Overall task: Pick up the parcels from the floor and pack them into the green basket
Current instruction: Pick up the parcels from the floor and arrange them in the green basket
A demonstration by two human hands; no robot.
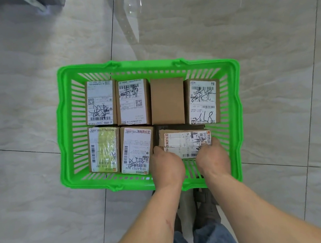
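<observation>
The green basket (66, 132) stands on the tiled floor and holds several cardboard parcels with white labels in two rows. In its near right corner lies a flat labelled parcel (184, 141). My left hand (167, 167) grips that parcel's left near corner. My right hand (212, 156) grips its right end, fingers curled over the edge by the basket wall. An unlabelled brown parcel (167, 100) sits in the back row behind it. A parcel with "118" handwritten on it (203, 101) fills the far right corner.
Glossy grey floor tiles (20, 77) surround the basket on all sides. My feet (203, 208) and jeans are just behind the basket's near rim. A dark object's edge (42, 1) shows at the top left.
</observation>
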